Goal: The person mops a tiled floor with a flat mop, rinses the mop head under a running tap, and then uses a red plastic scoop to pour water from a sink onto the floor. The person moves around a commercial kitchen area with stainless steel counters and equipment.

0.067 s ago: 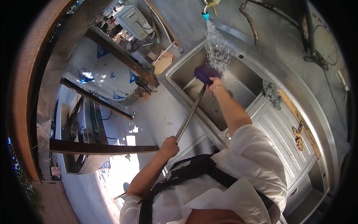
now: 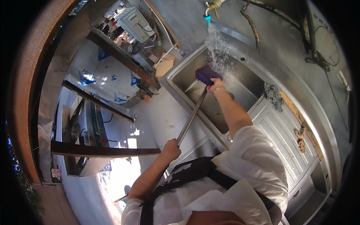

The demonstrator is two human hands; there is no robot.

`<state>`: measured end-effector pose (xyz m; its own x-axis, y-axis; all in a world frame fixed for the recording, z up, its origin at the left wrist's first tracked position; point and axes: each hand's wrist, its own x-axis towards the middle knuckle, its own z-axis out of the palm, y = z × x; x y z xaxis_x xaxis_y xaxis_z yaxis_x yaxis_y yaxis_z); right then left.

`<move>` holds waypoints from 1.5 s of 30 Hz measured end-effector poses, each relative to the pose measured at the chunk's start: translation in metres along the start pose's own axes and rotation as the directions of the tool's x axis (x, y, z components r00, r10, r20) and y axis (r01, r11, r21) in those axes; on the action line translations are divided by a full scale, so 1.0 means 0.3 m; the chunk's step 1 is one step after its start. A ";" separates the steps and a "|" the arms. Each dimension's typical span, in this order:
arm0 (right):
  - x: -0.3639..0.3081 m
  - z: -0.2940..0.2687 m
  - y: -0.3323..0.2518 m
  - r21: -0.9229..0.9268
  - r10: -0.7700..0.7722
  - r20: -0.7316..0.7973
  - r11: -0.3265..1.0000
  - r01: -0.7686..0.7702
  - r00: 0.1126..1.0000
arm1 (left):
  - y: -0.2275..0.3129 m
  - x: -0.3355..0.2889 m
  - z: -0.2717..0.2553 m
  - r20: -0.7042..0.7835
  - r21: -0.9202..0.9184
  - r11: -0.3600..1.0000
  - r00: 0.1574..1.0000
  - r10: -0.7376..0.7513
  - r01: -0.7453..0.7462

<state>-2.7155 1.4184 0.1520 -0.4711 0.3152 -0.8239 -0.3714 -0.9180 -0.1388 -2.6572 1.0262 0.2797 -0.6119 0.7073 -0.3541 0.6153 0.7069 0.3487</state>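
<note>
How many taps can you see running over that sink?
1. The tap sits on the wall above the metal sink, pouring water onto the purple mop head beside the right hand. Others may be hidden outside the view.

Shiny steel sink (image 2: pixel 247 95); metal pole (image 2: pixel 191 118); purple bristles (image 2: pixel 205 75).

The one camera sits on the person's head, looking down from high above the shiny metal sink (image 2: pixel 240 93).
</note>
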 end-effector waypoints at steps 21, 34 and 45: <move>0.075 0.410 -0.447 0.061 -0.283 0.105 0.959 0.278 0.953 | 0.049 0.109 -0.231 -0.149 0.422 0.905 0.989 0.008 0.056; 0.187 0.406 -0.440 0.174 -0.367 0.224 0.927 0.333 0.903 | 0.104 0.070 -0.216 -0.191 0.369 0.925 0.981 -0.022 0.093; 0.151 0.299 -0.573 -0.897 -0.908 0.353 -0.259 0.359 0.226 | 0.126 0.019 -0.137 -0.156 0.281 0.956 0.987 -0.044 0.087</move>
<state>-2.7447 1.6119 0.1878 -0.0516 0.9897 0.1334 0.6446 0.1350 -0.7525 -2.6579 1.0571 0.3266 -0.7081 0.6677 -0.2296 0.6747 0.7358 0.0589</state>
